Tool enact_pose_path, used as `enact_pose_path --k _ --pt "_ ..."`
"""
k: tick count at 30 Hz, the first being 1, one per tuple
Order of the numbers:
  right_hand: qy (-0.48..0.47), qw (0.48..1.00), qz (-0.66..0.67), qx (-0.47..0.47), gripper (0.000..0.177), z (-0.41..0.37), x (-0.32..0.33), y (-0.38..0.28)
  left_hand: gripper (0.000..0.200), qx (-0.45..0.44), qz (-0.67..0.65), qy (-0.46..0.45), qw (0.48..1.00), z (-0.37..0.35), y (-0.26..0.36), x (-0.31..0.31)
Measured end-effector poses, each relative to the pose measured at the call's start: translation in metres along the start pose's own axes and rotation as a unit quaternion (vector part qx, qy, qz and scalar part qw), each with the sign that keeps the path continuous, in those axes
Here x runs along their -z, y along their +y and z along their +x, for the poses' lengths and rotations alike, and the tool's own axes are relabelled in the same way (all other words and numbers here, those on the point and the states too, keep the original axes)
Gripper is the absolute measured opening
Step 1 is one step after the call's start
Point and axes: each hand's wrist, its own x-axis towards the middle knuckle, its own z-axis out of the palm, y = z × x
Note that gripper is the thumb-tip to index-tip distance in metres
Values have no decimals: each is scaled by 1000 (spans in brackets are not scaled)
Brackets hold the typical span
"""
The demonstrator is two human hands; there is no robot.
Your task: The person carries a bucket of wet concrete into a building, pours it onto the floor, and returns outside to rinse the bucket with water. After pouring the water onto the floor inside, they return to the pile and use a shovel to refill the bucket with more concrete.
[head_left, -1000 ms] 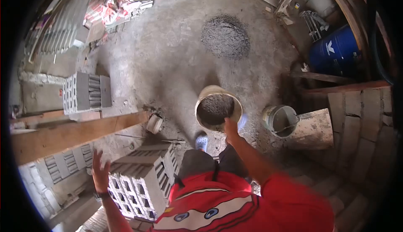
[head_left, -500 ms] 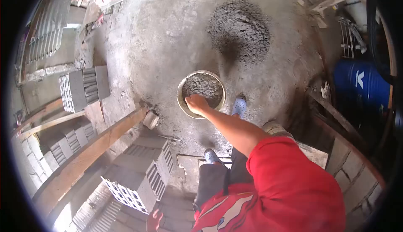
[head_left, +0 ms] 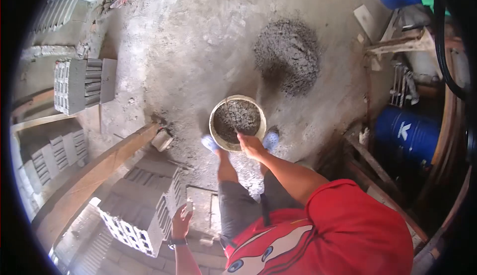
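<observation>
A round pale bucket (head_left: 212, 135) with wet grey mortar (head_left: 239, 117) inside stands on the floor between my feet. My right hand (head_left: 252, 147) is closed at the bucket's near rim. A thin dark shaft runs from its fingers toward the mortar; it looks like a trowel, and its blade cannot be made out. Lower left, beside the stacked hollow blocks (head_left: 134, 203), is my raised left hand (head_left: 180, 225), with a band at its wrist. Its fingers are curled, and a small pale piece (head_left: 189, 207) shows at the fingertips.
A heap of mortar (head_left: 288, 56) lies on the concrete floor beyond the bucket. A wooden beam (head_left: 99, 175) slants across the left side, and more blocks (head_left: 74, 86) stand behind it. At right are a blue drum (head_left: 408, 135) and timber pieces (head_left: 370, 163).
My right hand has moved from inside the bucket to its near rim. My left hand has come up further into view, a pale piece at its fingertips. My left foot has stepped forward beside the bucket.
</observation>
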Motion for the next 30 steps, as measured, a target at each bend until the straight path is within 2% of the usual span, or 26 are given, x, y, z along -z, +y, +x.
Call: enact_pose_path --k 1,2,5,8,10,13,16,17,18,19,20,21,22,23,24,25,26,28,29,30 --pt "-45 998 -5 -45 61 5 -5 8 53 4 -4 -9 1000 25 -8 -4" --pt "-59 996 -59 -28 63 3 1 -12 54 -26 -85 -11 996 68 -60 -19" --pt "-97 988 -116 -15 63 14 -8 -32 61 -69 -65 -22 995 169 -34 -36" --pt "-139 974 -165 -63 68 15 -15 -50 75 -151 -47 -38 987 254 -18 -73" --pt "-174 962 -196 -71 65 22 -19 -50 79 -139 -44 -51 988 289 28 -83" --pt "-172 968 -170 -68 62 29 -21 -45 82 -121 -40 -39 991 336 75 -107" --pt "-220 961 -123 -109 49 40 2 -69 88 -69 -32 -38 996 365 89 -147" --pt "-245 956 -126 -102 49 45 10 -53 91 -76 -27 -45 996 375 85 -163" --pt "-197 939 -219 176 50 39 10 9 93 -84 -25 -48 995 387 83 -179" --pt "-230 954 -173 84 52 48 25 7 90 -54 -18 -11 998 400 64 -205" --pt "-255 959 -120 -14 53 50 37 -10 90 -46 -15 -15 999 405 50 -219" --pt "-321 932 -88 -145 54 63 56 -25 84 -15 -93 -32 995 412 44 -234" --pt "-334 924 -107 -149 57 74 71 -32 78 14 -171 -50 984 419 39 -249" --pt "-312 937 -59 -144 55 77 79 -29 78 18 -169 -53 984 424 32 -261" --pt "-290 947 -13 -137 57 82 87 -27 72 100 -281 -84 951 429 26 -272" --pt "-287 950 -26 -118 61 96 104 -41 66 182 -386 -111 898 429 26 -282" --pt "-290 949 -18 -120 61 108 119 -39 66 187 -380 -107 900 422 43 -285" --pt "-316 937 -45 -139 62 132 146 -37 50 182 -469 69 861 406 93 -292" --pt "-292 932 -4 -214 64 148 166 -63 52 208 -540 90 810 389 130 -293" --pt "-283 939 -10 -193 65 157 174 -43 52 203 -532 95 817 377 152 -289"
